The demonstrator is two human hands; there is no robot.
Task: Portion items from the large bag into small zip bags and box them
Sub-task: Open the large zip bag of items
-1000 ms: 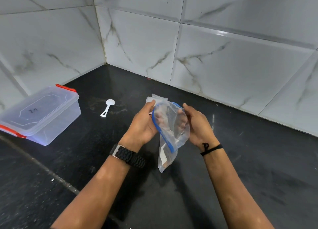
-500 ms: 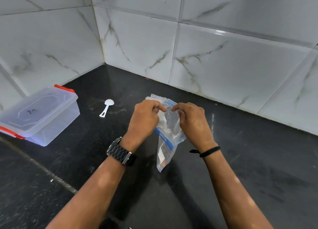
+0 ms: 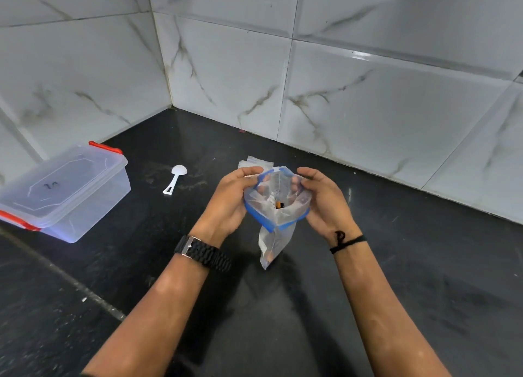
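Observation:
A clear zip bag (image 3: pixel 276 235) with a blue zip rim hangs above the black counter between both hands. Its mouth is spread wide and faces me. My left hand (image 3: pixel 229 204) grips the left side of the rim, and my right hand (image 3: pixel 325 204) grips the right side. Small items, one orange, lie inside at the bottom of the bag. Behind the hands, a flat stack of small clear zip bags (image 3: pixel 250 161) lies on the counter, partly hidden. A clear plastic box (image 3: pixel 65 189) with red latches and its lid on stands at the left.
A white plastic scoop (image 3: pixel 174 178) lies on the counter between the box and the hands. Marbled white wall tiles meet in a corner behind. A seam in the black counter (image 3: pixel 424 291) runs diagonally at lower left.
Half a second ago both hands pinched the bag's top together. Now they have pulled the rim apart and the mouth stands open.

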